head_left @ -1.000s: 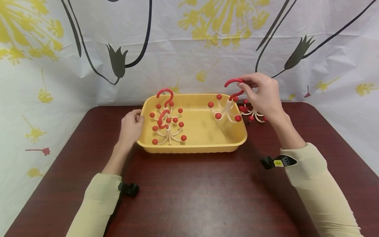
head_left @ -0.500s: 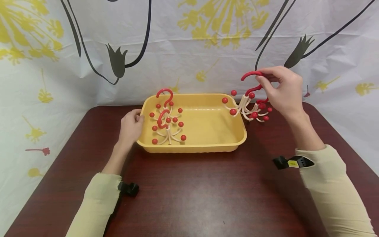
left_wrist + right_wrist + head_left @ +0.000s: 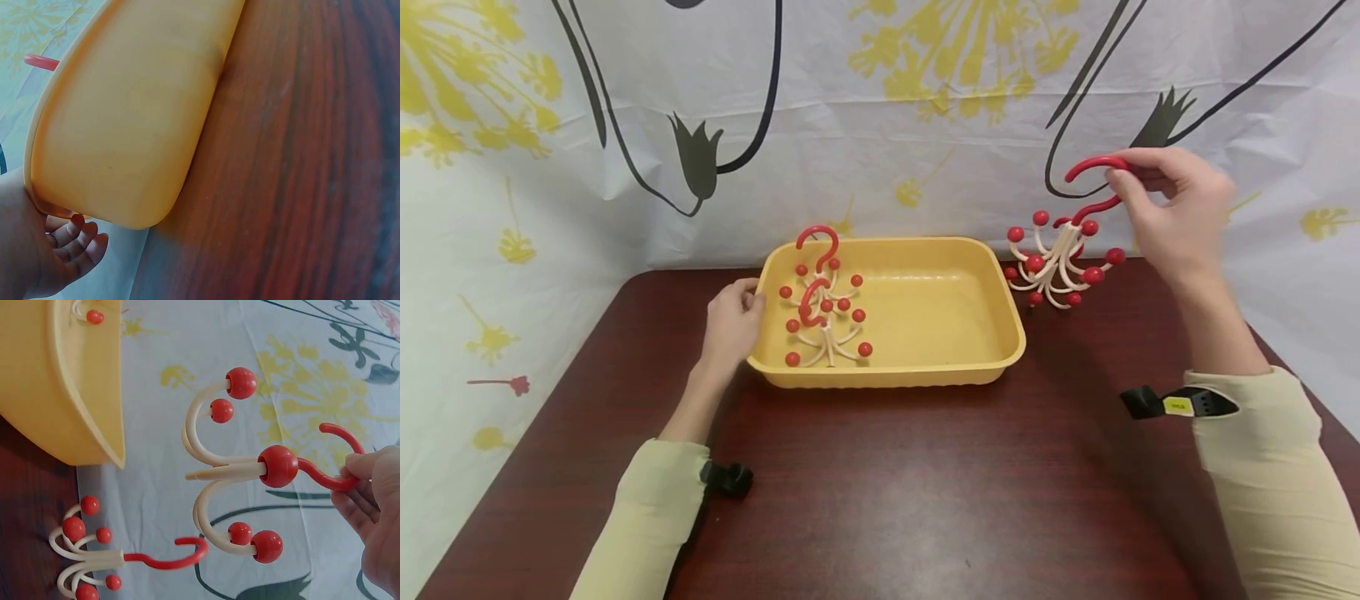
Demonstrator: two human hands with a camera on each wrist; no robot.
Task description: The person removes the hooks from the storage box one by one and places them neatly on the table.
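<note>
A yellow plastic tray point(image 3: 917, 377) stands on the table, and my left hand point(image 3: 733, 323) grips its left rim with curled fingers point(image 3: 75, 237). Inside, at the tray's left end, are two multi-arm hanging hooks, a rear one point(image 3: 831, 250) and a front one point(image 3: 828, 335). Each has a red hook on top and cream arms tipped with red balls. My right hand point(image 3: 1183, 208) pinches the red top of another such hanging hook point(image 3: 247, 470), held up right of the tray. Behind it a fourth hanging hook point(image 3: 103, 557) stands on the table, partly hidden in the head view.
The dark wood table point(image 3: 895, 483) runs on in front of the tray and to both sides. A patterned white cloth point(image 3: 880, 167) hangs close behind the table's back edge. Black camera mounts sit on both sleeves.
My right hand has carried its hanging hook rightward and up, from over the tray's right end to beyond the rim. The left hand and tray have stayed put.
</note>
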